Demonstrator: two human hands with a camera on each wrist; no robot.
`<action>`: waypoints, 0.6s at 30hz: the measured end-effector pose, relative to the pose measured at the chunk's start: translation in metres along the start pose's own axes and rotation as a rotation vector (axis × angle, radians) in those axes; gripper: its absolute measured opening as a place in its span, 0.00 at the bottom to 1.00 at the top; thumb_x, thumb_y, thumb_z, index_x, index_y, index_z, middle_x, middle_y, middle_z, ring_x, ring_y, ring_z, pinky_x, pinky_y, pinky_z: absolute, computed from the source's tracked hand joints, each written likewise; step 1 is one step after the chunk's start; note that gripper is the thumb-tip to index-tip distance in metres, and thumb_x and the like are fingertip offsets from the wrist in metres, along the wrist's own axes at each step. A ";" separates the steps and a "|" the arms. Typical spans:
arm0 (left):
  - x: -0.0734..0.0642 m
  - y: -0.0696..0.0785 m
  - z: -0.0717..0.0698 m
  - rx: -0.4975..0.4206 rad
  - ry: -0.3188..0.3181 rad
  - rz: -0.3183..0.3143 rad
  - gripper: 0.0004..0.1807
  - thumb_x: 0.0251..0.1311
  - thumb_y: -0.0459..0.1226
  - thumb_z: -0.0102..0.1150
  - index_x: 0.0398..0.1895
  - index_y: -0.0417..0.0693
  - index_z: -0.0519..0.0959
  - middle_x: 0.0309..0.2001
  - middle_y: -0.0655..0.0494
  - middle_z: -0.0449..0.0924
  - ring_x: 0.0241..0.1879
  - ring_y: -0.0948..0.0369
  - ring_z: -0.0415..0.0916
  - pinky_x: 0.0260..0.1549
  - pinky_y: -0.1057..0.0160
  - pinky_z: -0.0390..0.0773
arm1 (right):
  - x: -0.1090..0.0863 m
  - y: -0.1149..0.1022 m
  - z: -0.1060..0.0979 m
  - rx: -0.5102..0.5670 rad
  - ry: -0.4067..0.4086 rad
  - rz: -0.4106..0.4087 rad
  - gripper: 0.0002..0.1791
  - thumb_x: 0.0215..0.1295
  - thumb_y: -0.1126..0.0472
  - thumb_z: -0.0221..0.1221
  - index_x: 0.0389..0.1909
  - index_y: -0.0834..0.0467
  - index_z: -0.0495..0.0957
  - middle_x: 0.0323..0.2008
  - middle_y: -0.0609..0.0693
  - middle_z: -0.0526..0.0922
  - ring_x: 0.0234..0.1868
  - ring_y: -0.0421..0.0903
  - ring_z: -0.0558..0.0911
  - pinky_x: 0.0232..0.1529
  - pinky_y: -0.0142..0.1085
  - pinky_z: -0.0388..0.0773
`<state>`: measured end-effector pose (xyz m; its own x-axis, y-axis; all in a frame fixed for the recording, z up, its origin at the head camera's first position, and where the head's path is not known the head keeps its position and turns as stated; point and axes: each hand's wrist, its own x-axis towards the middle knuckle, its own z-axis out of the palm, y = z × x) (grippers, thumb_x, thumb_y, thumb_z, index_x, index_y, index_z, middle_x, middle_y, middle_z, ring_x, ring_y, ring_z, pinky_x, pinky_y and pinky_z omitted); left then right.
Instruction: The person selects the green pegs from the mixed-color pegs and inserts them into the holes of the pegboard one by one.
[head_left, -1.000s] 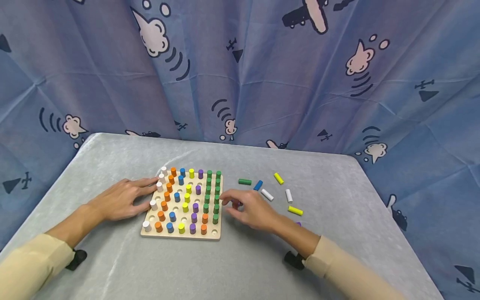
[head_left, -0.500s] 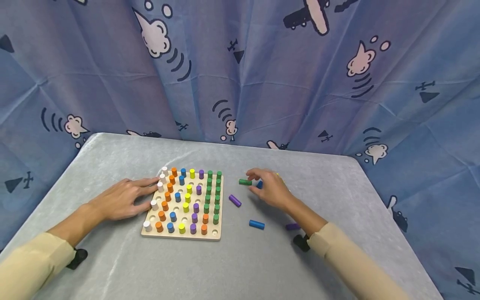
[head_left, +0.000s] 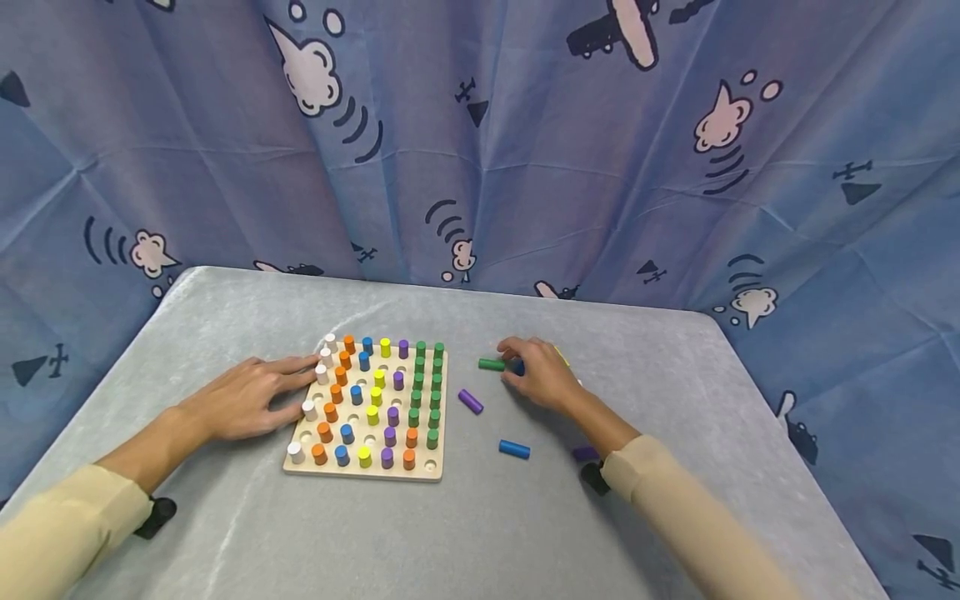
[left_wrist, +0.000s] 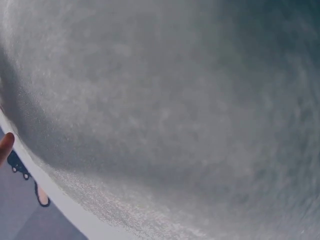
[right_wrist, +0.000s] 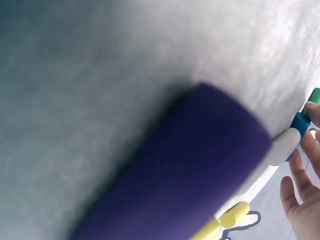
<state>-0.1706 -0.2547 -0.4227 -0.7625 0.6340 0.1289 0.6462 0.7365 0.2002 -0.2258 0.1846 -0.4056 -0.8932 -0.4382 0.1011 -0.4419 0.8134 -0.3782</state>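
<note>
My left hand (head_left: 238,398) lies with its fingers extended against the left edge of a square wooden pegboard (head_left: 360,472). Upright pegs in white, orange, blue, yellow, purple and green stand in its holes; some holes are bare. Right of the board, my right hand (head_left: 546,375) is low over loose pegs, thumb and index finger apart. A green peg (head_left: 491,364) lies at their tips, its right end near the gap. A blue peg (head_left: 518,367) is partly hidden under this hand; the right wrist view shows that blue peg (right_wrist: 300,121) near the fingers.
A purple peg (head_left: 470,402) and another blue peg (head_left: 514,449) lie between the board and my right arm. A second purple peg (head_left: 586,453) lies by the right wrist. Yellow pegs (right_wrist: 235,215) and a white peg (right_wrist: 285,146) show in the right wrist view. A patterned curtain (head_left: 480,150) hangs behind the table.
My right hand has left the board's right edge and moved right and back to the loose green and blue pegs, uncovering a purple and a blue peg. The left hand stays put.
</note>
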 end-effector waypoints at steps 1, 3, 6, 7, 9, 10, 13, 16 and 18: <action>0.000 0.000 0.000 0.000 0.002 0.002 0.27 0.66 0.45 0.58 0.65 0.41 0.76 0.70 0.47 0.68 0.60 0.48 0.76 0.50 0.43 0.74 | 0.001 0.001 0.001 0.002 0.000 0.003 0.22 0.59 0.65 0.69 0.55 0.61 0.79 0.44 0.53 0.87 0.48 0.53 0.81 0.53 0.51 0.73; 0.000 0.000 0.000 0.001 0.007 0.006 0.27 0.66 0.45 0.58 0.65 0.41 0.76 0.70 0.47 0.69 0.59 0.48 0.76 0.49 0.43 0.74 | 0.003 0.002 0.003 0.007 0.002 0.003 0.21 0.59 0.66 0.69 0.54 0.62 0.79 0.44 0.53 0.87 0.48 0.53 0.81 0.53 0.51 0.74; 0.000 0.001 -0.001 0.002 0.009 0.004 0.27 0.65 0.44 0.58 0.64 0.41 0.76 0.70 0.47 0.69 0.59 0.48 0.77 0.48 0.43 0.74 | 0.005 0.003 0.005 0.013 0.002 -0.005 0.21 0.59 0.66 0.69 0.53 0.62 0.80 0.43 0.54 0.88 0.48 0.53 0.83 0.54 0.51 0.74; 0.000 0.001 -0.001 0.002 0.008 0.003 0.27 0.65 0.44 0.58 0.64 0.41 0.76 0.70 0.47 0.69 0.59 0.48 0.77 0.48 0.43 0.74 | 0.006 0.003 0.005 0.012 0.002 -0.008 0.20 0.59 0.66 0.69 0.53 0.62 0.80 0.43 0.54 0.88 0.48 0.53 0.83 0.54 0.51 0.74; 0.000 0.001 -0.001 0.002 0.005 -0.002 0.27 0.65 0.44 0.58 0.65 0.41 0.76 0.70 0.47 0.68 0.59 0.48 0.76 0.49 0.43 0.73 | 0.007 0.002 0.006 0.005 0.002 -0.013 0.20 0.59 0.67 0.68 0.53 0.62 0.80 0.43 0.54 0.88 0.48 0.53 0.83 0.55 0.51 0.74; 0.000 0.001 -0.001 0.002 0.004 -0.004 0.27 0.65 0.44 0.58 0.65 0.41 0.76 0.70 0.47 0.68 0.59 0.48 0.76 0.49 0.42 0.73 | 0.007 0.002 0.006 0.002 0.002 -0.015 0.19 0.59 0.67 0.68 0.52 0.62 0.80 0.43 0.54 0.88 0.48 0.53 0.83 0.55 0.51 0.74; 0.000 0.001 -0.001 0.004 0.003 -0.007 0.27 0.64 0.44 0.59 0.65 0.41 0.76 0.70 0.48 0.68 0.60 0.48 0.76 0.50 0.42 0.73 | 0.007 0.001 0.006 -0.010 0.004 -0.014 0.19 0.59 0.67 0.68 0.52 0.61 0.80 0.42 0.54 0.88 0.47 0.52 0.84 0.55 0.51 0.74; 0.000 0.001 -0.001 0.007 0.002 -0.008 0.27 0.64 0.45 0.59 0.65 0.42 0.76 0.70 0.48 0.68 0.60 0.48 0.76 0.50 0.42 0.73 | 0.006 -0.001 0.006 -0.009 0.008 -0.012 0.19 0.59 0.67 0.68 0.52 0.61 0.81 0.42 0.54 0.88 0.47 0.52 0.84 0.54 0.50 0.74; 0.000 0.001 -0.001 0.007 0.000 -0.008 0.27 0.65 0.45 0.59 0.65 0.42 0.76 0.70 0.48 0.68 0.60 0.49 0.75 0.50 0.43 0.73 | 0.005 -0.002 0.005 -0.007 0.011 -0.014 0.18 0.59 0.67 0.68 0.52 0.61 0.81 0.42 0.54 0.87 0.46 0.51 0.84 0.53 0.50 0.75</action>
<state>-0.1696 -0.2540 -0.4218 -0.7675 0.6284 0.1269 0.6405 0.7429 0.1946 -0.2294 0.1789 -0.4092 -0.8879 -0.4449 0.1167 -0.4546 0.8099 -0.3707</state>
